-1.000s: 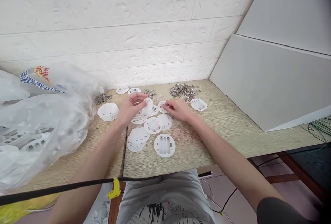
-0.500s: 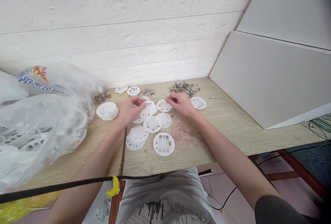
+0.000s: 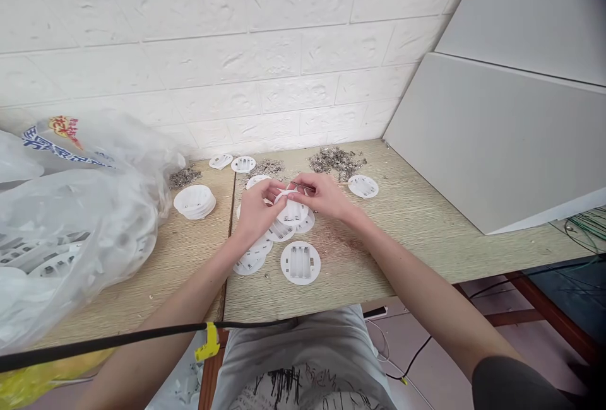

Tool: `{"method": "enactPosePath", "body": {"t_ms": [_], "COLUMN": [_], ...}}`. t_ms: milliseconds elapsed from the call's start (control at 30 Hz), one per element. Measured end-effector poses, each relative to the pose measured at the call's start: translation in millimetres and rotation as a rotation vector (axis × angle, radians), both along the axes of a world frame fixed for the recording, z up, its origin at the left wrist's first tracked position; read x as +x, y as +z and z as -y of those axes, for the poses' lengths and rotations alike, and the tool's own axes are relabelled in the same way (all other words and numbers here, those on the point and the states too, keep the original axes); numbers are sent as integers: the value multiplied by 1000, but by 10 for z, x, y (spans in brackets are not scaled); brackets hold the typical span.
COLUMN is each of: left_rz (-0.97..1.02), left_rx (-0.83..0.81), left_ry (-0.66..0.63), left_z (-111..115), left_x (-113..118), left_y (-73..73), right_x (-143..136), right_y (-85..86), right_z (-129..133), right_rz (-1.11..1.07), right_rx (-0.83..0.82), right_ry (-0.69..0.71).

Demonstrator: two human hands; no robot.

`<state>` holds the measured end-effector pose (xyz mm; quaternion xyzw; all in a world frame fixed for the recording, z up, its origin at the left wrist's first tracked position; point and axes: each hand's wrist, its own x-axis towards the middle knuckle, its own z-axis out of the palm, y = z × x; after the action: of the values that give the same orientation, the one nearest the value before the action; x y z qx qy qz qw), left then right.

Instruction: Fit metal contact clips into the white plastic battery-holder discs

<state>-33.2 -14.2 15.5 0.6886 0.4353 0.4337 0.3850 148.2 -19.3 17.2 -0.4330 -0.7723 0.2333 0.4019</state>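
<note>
Both hands meet over the middle of the table around a white round battery holder (image 3: 292,211), tilted so its slots face me. My left hand (image 3: 260,205) is closed on its upper left rim. My right hand (image 3: 319,195) is closed at its top edge, thumb against the rim. A thin dark sliver shows between the right fingers; I cannot tell what it is. Beneath and around the hands lie several more such holders, partly covered. One single holder (image 3: 300,263) rests slots-up nearer to me, and another (image 3: 363,187) lies right of my right hand.
Small metal pieces (image 3: 337,163) are heaped near the wall, with smaller piles to the left. A stack of white discs (image 3: 194,202) stands left of the table seam. A clear plastic bag (image 3: 89,227) full of holders fills the left. A black cable (image 3: 142,334) crosses in front.
My left hand has moved right with the battery holder, and my right hand has come to its rim from the holder lying behind. The holder is now between both hands.
</note>
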Motion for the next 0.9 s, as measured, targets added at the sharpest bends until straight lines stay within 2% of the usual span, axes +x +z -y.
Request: {"method": "enactPosePath", "body": {"t_ms": [233, 400, 700, 900], "left_rz": [156, 208, 247, 222], "left_rx": [-121, -235, -299, -287], "left_ry": [-73, -87, -115, -150], "left_z": [-34, -39, -11, -27], "left_x": [-27, -34, -24, -36], "left_y": [6, 16, 98, 95], "right_x": [14, 4, -14, -6], "right_y": [-12, -1, 9, 13], "right_z": [-24, -4, 24, 29], "right_rz": [-102, -147, -207, -217], "right_rx": [6, 1, 60, 62], "right_ry": [-48, -34, -17, -6]}}
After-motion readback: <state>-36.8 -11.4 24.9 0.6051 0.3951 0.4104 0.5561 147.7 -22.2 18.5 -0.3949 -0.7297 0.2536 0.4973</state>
